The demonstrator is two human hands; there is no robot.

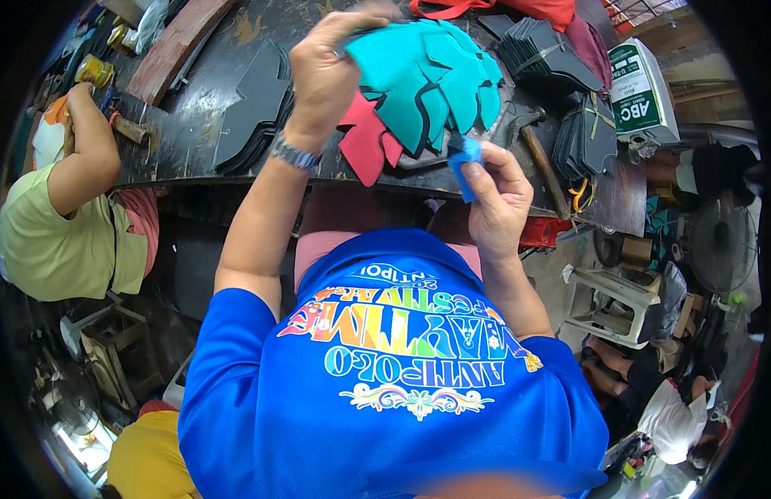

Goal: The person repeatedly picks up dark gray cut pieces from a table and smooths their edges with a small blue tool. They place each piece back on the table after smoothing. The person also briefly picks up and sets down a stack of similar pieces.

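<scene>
My right hand pinches a small blue strip, dark on top, between thumb and fingers at the table's near edge. I cannot tell what the strip is made of. My left hand, with a watch on its wrist, is raised at the left edge of a pile of teal cut pieces. Its fingertips are smeared by motion, so whether it grips a piece cannot be told. The teal pieces overlap one another in a fan. Red cut pieces stick out from under them toward me.
Stacked dark grey cut pieces lie left of my left wrist. More tied grey bundles sit at the right. A hammer lies right of my right hand. A white-and-green box stands far right. A co-worker in light green sits at left.
</scene>
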